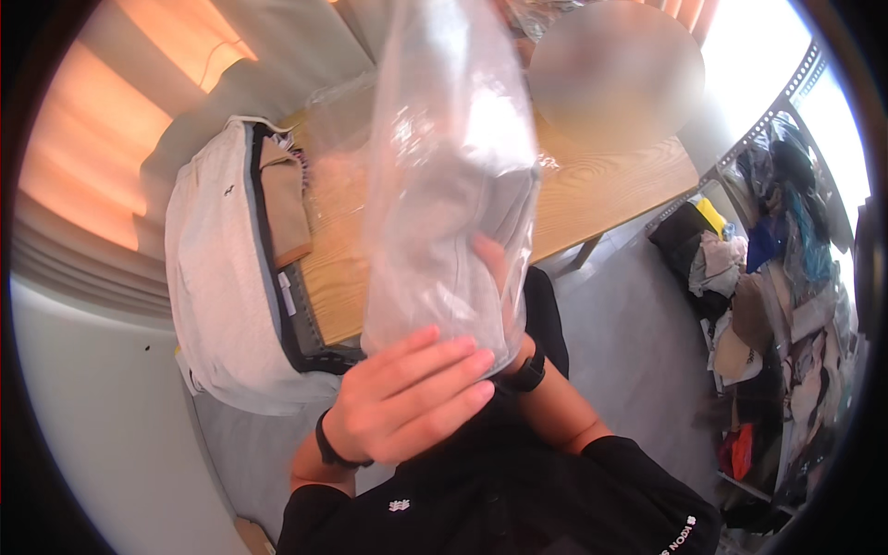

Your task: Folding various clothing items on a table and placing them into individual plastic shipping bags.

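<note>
A clear plastic bag (416,229) with a folded light grey garment (479,201) inside is held up in front of my chest. My left hand (416,392) grips its lower edge, fingers laid flat across the near side and the thumb hidden. At the bag's right side, my right hand (496,267) holds it from the far side. Most of that hand is hidden by or seen through the shiny plastic. To the left, a light grey garment with a dark lining (229,277) hangs over the table's end.
A wood-topped table (610,180) stands beyond the bag. A folded brown garment (284,208) and clear plastic film (333,132) lie on it. Metal shelving at right holds several bagged clothes (798,263). Curtains (104,139) hang at left. An oval area at the top is blurred.
</note>
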Action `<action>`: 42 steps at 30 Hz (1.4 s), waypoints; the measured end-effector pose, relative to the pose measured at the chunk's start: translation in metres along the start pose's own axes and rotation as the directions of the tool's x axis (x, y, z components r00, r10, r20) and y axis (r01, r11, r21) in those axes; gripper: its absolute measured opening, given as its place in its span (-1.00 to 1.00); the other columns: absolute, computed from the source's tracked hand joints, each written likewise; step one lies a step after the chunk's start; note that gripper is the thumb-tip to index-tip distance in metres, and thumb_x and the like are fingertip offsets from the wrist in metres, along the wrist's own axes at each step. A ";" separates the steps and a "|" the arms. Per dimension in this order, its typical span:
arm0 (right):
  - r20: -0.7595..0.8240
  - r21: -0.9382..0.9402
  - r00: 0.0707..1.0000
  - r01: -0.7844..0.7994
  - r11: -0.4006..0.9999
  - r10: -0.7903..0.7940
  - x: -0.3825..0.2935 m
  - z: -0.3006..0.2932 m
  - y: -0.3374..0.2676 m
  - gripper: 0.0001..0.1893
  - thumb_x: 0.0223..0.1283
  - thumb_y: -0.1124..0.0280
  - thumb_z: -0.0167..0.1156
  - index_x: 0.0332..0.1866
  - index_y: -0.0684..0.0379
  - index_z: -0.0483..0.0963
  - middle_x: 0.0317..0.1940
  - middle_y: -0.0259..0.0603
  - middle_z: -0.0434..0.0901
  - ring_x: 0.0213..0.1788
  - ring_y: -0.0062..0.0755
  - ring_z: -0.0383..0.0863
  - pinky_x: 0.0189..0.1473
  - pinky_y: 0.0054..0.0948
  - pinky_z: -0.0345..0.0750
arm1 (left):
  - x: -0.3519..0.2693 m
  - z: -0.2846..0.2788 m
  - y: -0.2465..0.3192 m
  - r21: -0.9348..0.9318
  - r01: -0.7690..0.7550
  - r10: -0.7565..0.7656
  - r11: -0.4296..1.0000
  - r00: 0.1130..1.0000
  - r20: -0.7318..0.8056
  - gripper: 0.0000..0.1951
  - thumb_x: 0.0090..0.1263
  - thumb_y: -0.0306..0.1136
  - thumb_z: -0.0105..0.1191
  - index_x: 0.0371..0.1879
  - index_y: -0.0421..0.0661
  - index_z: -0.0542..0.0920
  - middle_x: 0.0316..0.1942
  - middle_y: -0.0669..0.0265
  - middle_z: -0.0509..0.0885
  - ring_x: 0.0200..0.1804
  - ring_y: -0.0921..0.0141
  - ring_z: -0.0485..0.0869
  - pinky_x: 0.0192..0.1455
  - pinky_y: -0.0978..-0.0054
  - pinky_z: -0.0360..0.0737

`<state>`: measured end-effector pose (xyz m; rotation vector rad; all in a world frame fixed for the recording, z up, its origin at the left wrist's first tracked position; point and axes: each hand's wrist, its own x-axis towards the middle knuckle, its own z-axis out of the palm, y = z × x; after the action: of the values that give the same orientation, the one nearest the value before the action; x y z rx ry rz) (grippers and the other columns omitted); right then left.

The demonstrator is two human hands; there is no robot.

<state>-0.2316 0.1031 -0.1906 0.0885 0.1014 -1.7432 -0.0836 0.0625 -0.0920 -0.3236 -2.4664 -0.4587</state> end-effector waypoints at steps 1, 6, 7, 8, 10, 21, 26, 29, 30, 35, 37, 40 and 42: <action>-0.006 -0.154 0.991 0.131 0.979 -0.134 0.006 0.004 0.000 -0.45 0.24 0.02 0.04 0.16 0.27 0.35 -0.02 -0.07 0.53 -0.03 -0.24 0.58 0.03 -0.31 0.57 | -0.003 0.000 -0.003 0.017 0.016 -0.017 1.000 0.998 0.061 -0.74 0.12 -0.50 0.21 -0.17 -0.12 0.63 -0.04 0.18 0.64 0.08 0.27 0.58 0.29 0.12 0.38; -0.072 -0.255 0.989 0.110 0.961 -0.132 0.011 0.008 -0.018 -0.43 0.24 0.01 0.07 0.16 0.27 0.36 -0.01 -0.06 0.53 -0.03 -0.25 0.59 -0.03 -0.28 0.60 | -0.009 0.017 -0.035 -0.373 0.322 -0.493 0.870 0.576 -0.653 -0.62 0.09 -0.53 0.23 -0.06 -0.23 0.55 0.06 0.12 0.56 0.17 0.08 0.50 0.27 0.27 0.37; -0.057 -0.154 0.998 0.027 0.988 -0.036 0.006 0.006 -0.023 -0.48 0.29 0.03 0.03 0.16 0.26 0.37 0.01 -0.05 0.54 0.01 -0.25 0.57 0.03 -0.30 0.57 | -0.013 0.013 -0.041 -0.318 0.444 -0.545 0.838 0.644 -0.537 -0.61 0.16 -0.56 0.16 0.01 -0.25 0.50 0.08 0.11 0.57 0.19 0.13 0.50 0.26 0.32 0.38; 0.029 -0.155 0.999 0.045 0.987 -0.041 0.003 0.003 -0.024 -0.48 0.29 0.03 0.03 0.16 0.26 0.37 0.01 -0.05 0.54 0.01 -0.25 0.57 0.03 -0.30 0.57 | -0.014 0.013 -0.046 -0.315 0.464 -0.560 0.828 0.657 -0.505 -0.61 0.16 -0.56 0.16 0.01 -0.25 0.50 0.08 0.11 0.57 0.19 0.13 0.50 0.26 0.32 0.38; 0.042 -0.077 0.997 0.069 0.995 -0.066 -0.004 -0.004 -0.022 -0.49 0.33 0.11 0.01 0.22 0.27 0.31 0.09 -0.04 0.49 0.08 -0.23 0.53 0.10 -0.31 0.54 | -0.017 0.012 -0.053 -0.384 0.493 -0.599 0.781 0.764 -0.239 -0.60 0.16 -0.58 0.11 0.04 -0.23 0.50 0.10 0.10 0.56 0.18 0.18 0.51 0.25 0.34 0.39; 0.310 -0.560 0.850 0.526 0.640 -0.427 -0.013 -0.013 -0.020 -0.51 0.34 0.20 0.04 0.26 0.27 0.26 0.10 -0.10 0.46 0.06 -0.28 0.52 0.09 -0.36 0.52 | -0.021 0.035 -0.057 0.051 0.300 -0.256 0.952 0.879 -0.402 -0.56 -0.03 -0.81 0.13 -0.10 -0.20 0.60 -0.05 0.12 0.61 -0.09 0.27 0.66 -0.15 0.50 0.61; 0.232 -0.667 0.879 0.456 0.590 -0.418 -0.014 -0.006 -0.027 -0.53 0.34 0.22 0.06 0.24 0.27 0.28 0.07 -0.12 0.48 0.03 -0.31 0.53 0.05 -0.39 0.53 | -0.036 0.033 -0.054 -0.095 0.242 -0.258 0.966 0.857 -0.446 -0.63 -0.05 -0.81 0.09 -0.24 -0.18 0.66 -0.18 0.19 0.64 -0.28 0.31 0.64 -0.21 0.53 0.59; 0.174 -0.775 0.886 0.393 0.495 -0.430 -0.007 0.000 -0.033 -0.55 0.34 0.23 0.06 0.22 0.27 0.30 0.05 -0.14 0.49 0.01 -0.34 0.54 0.02 -0.40 0.54 | -0.043 0.032 -0.053 -0.124 0.240 -0.269 0.963 0.892 -0.364 -0.57 -0.06 -0.77 0.09 -0.13 -0.18 0.63 -0.07 0.15 0.60 -0.23 0.32 0.61 -0.17 0.53 0.58; 0.118 -0.800 0.897 0.340 0.494 -0.425 -0.002 0.003 -0.034 -0.60 0.36 0.22 0.04 0.17 0.25 0.37 -0.05 -0.15 0.56 -0.09 -0.39 0.60 -0.11 -0.45 0.58 | -0.044 0.033 -0.052 -0.127 0.233 -0.263 0.964 0.900 -0.347 -0.57 -0.06 -0.77 0.09 -0.13 -0.18 0.63 -0.07 0.15 0.60 -0.23 0.32 0.61 -0.17 0.53 0.58; 0.075 -0.510 0.935 0.335 0.792 -0.347 -0.009 0.027 -0.026 -0.59 0.31 0.25 0.11 0.16 0.25 0.38 -0.08 -0.16 0.56 -0.09 -0.40 0.59 -0.05 -0.45 0.57 | -0.046 0.051 -0.039 -0.418 0.422 -0.558 0.804 0.778 -0.287 -0.39 -0.04 -0.69 0.14 0.14 -0.22 0.43 0.19 0.00 0.39 0.12 0.25 0.53 -0.06 0.45 0.61; 0.061 -0.641 0.849 0.436 0.631 -0.525 -0.012 0.036 -0.024 -0.59 0.33 0.22 0.09 0.15 0.27 0.37 -0.12 -0.15 0.58 -0.15 -0.39 0.63 -0.13 -0.46 0.60 | -0.047 0.059 -0.034 -0.421 0.453 -0.595 0.786 0.740 -0.313 -0.41 0.00 -0.70 0.13 0.13 -0.22 0.43 0.17 0.01 0.42 0.14 0.23 0.53 -0.05 0.44 0.62; 0.010 -0.391 0.942 0.314 0.865 -0.337 -0.010 0.041 -0.031 -0.62 0.27 0.31 0.16 0.14 0.23 0.39 -0.12 -0.16 0.57 -0.17 -0.41 0.62 -0.18 -0.44 0.62 | -0.052 0.067 -0.033 -0.434 0.480 -0.634 0.762 0.691 -0.349 -0.50 0.07 -0.69 0.12 0.08 -0.22 0.42 0.14 0.03 0.46 0.13 0.23 0.54 -0.05 0.44 0.64; 0.085 -0.484 0.934 0.344 0.805 -0.348 -0.008 0.037 -0.036 -0.63 0.26 0.33 0.16 0.14 0.21 0.40 -0.10 -0.15 0.57 -0.16 -0.41 0.62 -0.17 -0.44 0.63 | -0.055 0.071 -0.036 -0.442 0.480 -0.639 0.757 0.684 -0.352 -0.55 0.10 -0.69 0.12 0.04 -0.23 0.43 0.12 0.05 0.48 0.10 0.24 0.56 -0.05 0.44 0.64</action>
<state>-0.2661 0.1129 -0.1527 -0.3193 0.6002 -2.0292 -0.0892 0.0506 -0.1876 0.4314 -1.9331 -1.0672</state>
